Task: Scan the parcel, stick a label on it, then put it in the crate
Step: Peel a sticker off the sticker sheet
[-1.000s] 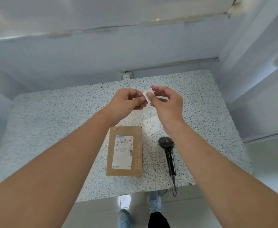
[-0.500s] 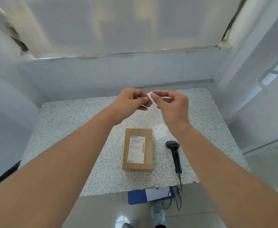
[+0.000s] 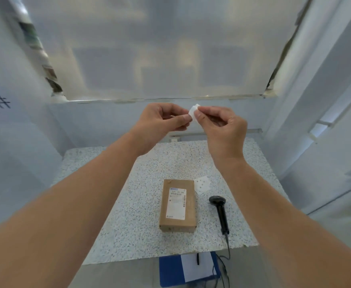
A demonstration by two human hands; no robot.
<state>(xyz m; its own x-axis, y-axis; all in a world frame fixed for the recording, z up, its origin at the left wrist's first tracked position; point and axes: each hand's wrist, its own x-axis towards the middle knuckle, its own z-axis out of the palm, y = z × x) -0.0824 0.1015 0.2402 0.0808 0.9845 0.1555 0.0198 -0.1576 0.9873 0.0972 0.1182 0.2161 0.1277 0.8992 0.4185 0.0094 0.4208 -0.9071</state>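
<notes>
Change: the hands had risen from above the table to in front of the far wall, with the view tilted up; the parcel and scanner lay as before.
Left hand (image 3: 160, 121): fingers pinched narrow on the small white label (image 3: 193, 110).
Right hand (image 3: 222, 126): thumb and forefinger pinched on the same label's right side.
Risk: the little sticker could curl onto itself or cling to a fingertip while being peeled, judging by its size.
Parcel (image 3: 178, 205): brown cardboard box, lying flat mid-table (image 3: 128, 215), printed shipping slip on top, corners intact.
Scanner (image 3: 220, 213): black, lying just right of the parcel.
Label sheet (image 3: 202, 183): white, touching the parcel's far right corner.
Crate (image 3: 170, 271): blue, on the floor at the near table edge, partly seen.
</notes>
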